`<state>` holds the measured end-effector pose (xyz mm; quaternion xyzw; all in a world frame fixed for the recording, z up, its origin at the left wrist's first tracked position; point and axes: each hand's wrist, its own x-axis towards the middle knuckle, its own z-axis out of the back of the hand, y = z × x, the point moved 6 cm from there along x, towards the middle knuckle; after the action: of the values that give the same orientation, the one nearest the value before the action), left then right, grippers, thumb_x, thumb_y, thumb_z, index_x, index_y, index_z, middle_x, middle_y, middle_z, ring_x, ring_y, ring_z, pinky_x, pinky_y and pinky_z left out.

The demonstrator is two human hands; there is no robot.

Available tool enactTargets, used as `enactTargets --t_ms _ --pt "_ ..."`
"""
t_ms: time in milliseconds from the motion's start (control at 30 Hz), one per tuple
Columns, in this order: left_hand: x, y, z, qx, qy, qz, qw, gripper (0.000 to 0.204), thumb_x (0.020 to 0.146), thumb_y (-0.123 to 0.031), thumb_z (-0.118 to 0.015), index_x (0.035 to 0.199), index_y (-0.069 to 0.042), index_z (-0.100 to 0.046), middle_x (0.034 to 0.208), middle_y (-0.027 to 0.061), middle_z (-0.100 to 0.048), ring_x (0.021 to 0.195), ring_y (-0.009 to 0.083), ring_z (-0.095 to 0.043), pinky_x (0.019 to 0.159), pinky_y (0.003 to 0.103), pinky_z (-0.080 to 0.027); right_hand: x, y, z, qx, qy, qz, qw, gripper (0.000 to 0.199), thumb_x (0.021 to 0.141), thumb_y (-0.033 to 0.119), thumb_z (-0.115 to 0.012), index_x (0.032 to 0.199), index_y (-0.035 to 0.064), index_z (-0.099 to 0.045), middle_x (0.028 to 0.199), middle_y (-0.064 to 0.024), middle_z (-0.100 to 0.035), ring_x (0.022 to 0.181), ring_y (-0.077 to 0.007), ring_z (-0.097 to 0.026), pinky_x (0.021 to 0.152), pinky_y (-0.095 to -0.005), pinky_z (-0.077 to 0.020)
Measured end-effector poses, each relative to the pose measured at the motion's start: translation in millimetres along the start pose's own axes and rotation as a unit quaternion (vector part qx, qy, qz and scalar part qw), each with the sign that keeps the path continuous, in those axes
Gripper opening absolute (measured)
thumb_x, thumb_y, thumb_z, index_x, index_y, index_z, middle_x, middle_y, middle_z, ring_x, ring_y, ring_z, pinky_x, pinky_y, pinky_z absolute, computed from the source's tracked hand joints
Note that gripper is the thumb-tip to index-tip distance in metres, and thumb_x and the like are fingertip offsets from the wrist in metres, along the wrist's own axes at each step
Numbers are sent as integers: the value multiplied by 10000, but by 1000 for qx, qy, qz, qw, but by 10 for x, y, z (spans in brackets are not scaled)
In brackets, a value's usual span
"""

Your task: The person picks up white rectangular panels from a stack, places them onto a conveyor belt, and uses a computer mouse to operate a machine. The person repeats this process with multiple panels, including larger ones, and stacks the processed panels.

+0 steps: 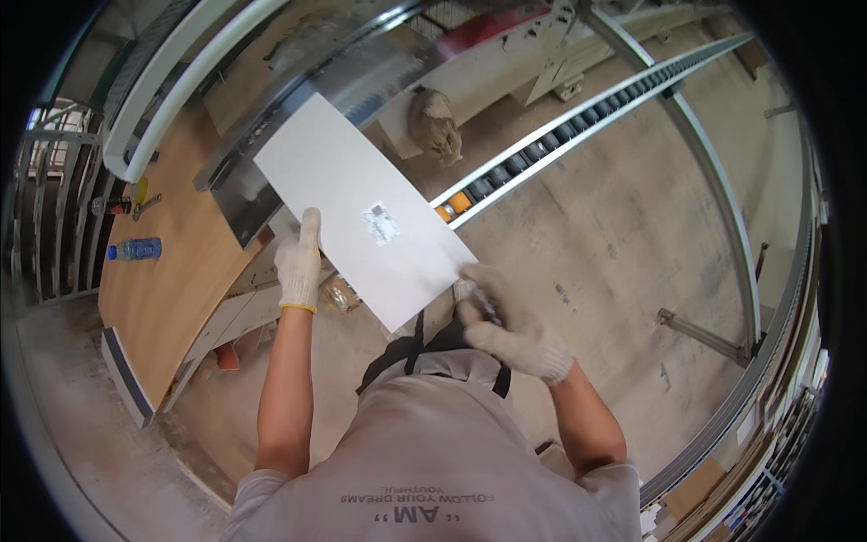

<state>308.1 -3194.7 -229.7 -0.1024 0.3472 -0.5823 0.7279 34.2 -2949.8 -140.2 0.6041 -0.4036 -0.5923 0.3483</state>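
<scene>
White panel [348, 190] we are gripping with our left hand [298, 262]; our right hand [515, 330] is blurring, its grasp unclear; a blue-capped bottle [140, 249] is resting on the table [185, 280], contents unclear.

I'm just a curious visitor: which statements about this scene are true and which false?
1. The gloved left hand is at the edge of a white panel. True.
2. The right hand is bare. False: the right hand is gloved too.
3. A small label is on the panel. True.
4. The blue-capped bottle is right of the panel. False: the bottle is left of it, on the wooden table.
</scene>
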Motion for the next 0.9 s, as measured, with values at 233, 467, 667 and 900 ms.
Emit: enactTargets --t_ms 233,467,667,900 --pt "0 -622 -1555 -221 -89 36 971 751 1035 -575 -618 1155 160 -713 1110 175 -753 995 220 -688 925 346 -518 657 -1383 1600 -165 -95 -87 978 496 974 319 -700 1381 61 -581 1164 -248 -712 1118 -445 -682 968 -467 -544" --pt "392 -749 -2202 -219 -101 47 969 760 1043 -580 -612 1232 154 -672 1160 169 -736 1037 219 -680 932 345 -524 1559 -1678 2001 -211 -27 -9 977 538 958 440 -730 1326 67 -606 1181 -215 -686 1016 -401 -712 890 -475 -567" --pt "618 -707 -2449 -221 -100 60 968 757 1049 -585 -615 1284 133 -655 1219 154 -716 1068 214 -669 946 337 -520 1884 -1936 2108 -236 -60 11 970 530 943 501 -738 1269 93 -644 973 -193 -719 903 -412 -720 770 -492 -572" --pt "772 -673 -2452 -236 -118 71 962 737 1049 -556 -611 1259 149 -650 1199 167 -712 1052 225 -675 936 342 -522 2096 -2035 2046 -211 -70 49 974 508 932 527 -745 1020 31 -687 877 -201 -712 851 -402 -716 729 -491 -559"
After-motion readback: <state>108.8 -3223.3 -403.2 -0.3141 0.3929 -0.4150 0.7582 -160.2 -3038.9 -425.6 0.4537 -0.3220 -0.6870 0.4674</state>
